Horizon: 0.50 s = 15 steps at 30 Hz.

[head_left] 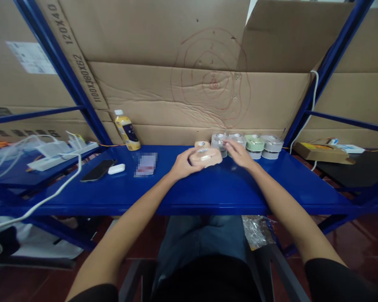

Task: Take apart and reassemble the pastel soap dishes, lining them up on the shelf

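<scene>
Peach plastic case [206,157], rounded, on a blue metal shelf [208,188], held at its left end by the left hand [185,164], fingers curled over the top. Right hand [239,154]: fingers stretched forward, close together, just past the case's right end, at the round tubs [236,140]; whether it grips anything, cannot tell. Just behind the case: small peach lid [202,144]. Tubs in a row, one green [254,143]. Farther left on the shelf: blurred packet [145,164], small white case [116,168], black phone [98,170], yellow bottle [127,131], power strip [63,156]. Backing: cardboard sheet [182,100] with red circles.
</scene>
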Each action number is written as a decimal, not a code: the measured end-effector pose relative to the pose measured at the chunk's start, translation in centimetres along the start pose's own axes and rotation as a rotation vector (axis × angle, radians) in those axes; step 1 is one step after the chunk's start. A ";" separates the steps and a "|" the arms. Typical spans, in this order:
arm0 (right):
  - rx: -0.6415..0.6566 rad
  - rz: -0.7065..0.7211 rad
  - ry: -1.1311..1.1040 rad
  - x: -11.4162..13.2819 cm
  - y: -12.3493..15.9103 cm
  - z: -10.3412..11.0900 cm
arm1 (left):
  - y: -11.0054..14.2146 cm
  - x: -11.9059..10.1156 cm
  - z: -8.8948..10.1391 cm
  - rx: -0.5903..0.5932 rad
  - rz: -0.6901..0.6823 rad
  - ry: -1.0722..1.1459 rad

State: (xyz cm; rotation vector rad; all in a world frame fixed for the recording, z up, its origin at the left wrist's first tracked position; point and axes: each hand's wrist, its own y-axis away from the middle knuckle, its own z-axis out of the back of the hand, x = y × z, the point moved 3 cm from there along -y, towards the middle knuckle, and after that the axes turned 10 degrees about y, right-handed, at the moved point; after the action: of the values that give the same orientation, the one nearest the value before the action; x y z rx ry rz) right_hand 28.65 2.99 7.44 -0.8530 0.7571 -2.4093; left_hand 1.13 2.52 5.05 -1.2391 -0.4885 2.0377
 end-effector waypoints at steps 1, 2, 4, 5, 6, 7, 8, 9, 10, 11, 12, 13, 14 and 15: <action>-0.111 -0.037 0.018 -0.4 -0.2 1.0 | -0.3 0.0 0.7 -0.099 0.025 -0.002; -0.223 -0.078 0.047 -1.0 -0.4 2.1 | -0.8 0.0 1.3 -0.203 0.060 -0.020; -0.445 -0.183 0.134 -2.7 -0.5 4.4 | -2.1 0.3 2.0 -0.389 0.167 -0.090; -0.552 -0.248 0.189 -3.9 -0.4 5.6 | -2.8 0.5 2.1 -0.450 0.233 -0.125; -0.648 -0.325 0.247 -5.2 -0.1 6.7 | -3.7 0.8 1.8 -0.483 0.301 -0.150; -0.736 -0.410 0.297 -6.6 0.2 7.8 | -4.6 1.1 1.3 -0.493 0.359 -0.162; -0.814 -0.500 0.336 -8.1 0.7 8.7 | -5.6 1.3 0.6 -0.488 0.396 -0.166; -0.875 -0.590 0.363 -9.6 1.3 9.6 | -6.4 1.4 -0.3 -0.486 0.424 -0.169; -0.917 -0.667 0.380 -11.1 2.0 10.3 | -7.2 1.6 -1.2 -0.493 0.443 -0.179; -0.945 -0.736 0.388 -12.5 2.6 10.9 | -7.8 1.6 -2.2 -0.500 0.465 -0.199; -0.960 -0.793 0.384 -13.8 3.2 11.4 | -8.3 1.6 -3.1 -0.524 0.491 -0.231; -0.964 -0.847 0.359 -15.0 3.8 11.8 | -8.6 1.6 -4.0 -0.526 0.511 -0.269; -0.957 -0.902 0.313 -16.2 4.3 12.2 | -8.8 1.6 -4.7 -0.524 0.523 -0.306; -0.938 -0.948 0.249 -17.3 4.7 12.5 | -8.9 1.6 -5.4 -0.515 0.525 -0.340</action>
State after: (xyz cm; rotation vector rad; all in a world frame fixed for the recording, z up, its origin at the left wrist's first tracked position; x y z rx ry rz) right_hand 50.24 5.40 5.41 -1.5274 2.0403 -2.9467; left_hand 8.62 9.61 7.14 -1.4248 -0.9792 2.7017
